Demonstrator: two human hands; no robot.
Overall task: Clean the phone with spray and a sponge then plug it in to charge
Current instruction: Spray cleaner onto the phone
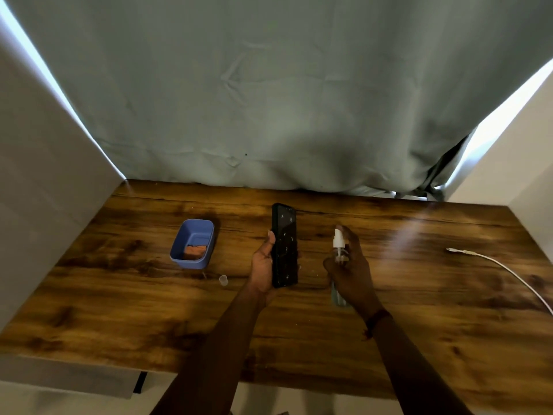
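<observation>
Now: phone and spray bottle held above the desk

Head view. Left hand (pixel 263 262) grips the black phone (pixel 285 245) upright, screen speckled with droplets. Right hand (pixel 350 268) is wrapped around the clear spray bottle (pixel 339 259), white nozzle toward the phone. An orange sponge (pixel 196 251) lies in the blue tub (pixel 182 235) at left; the white charging cable (pixel 502 268) lies at right on the desk (pixel 119 295).
</observation>
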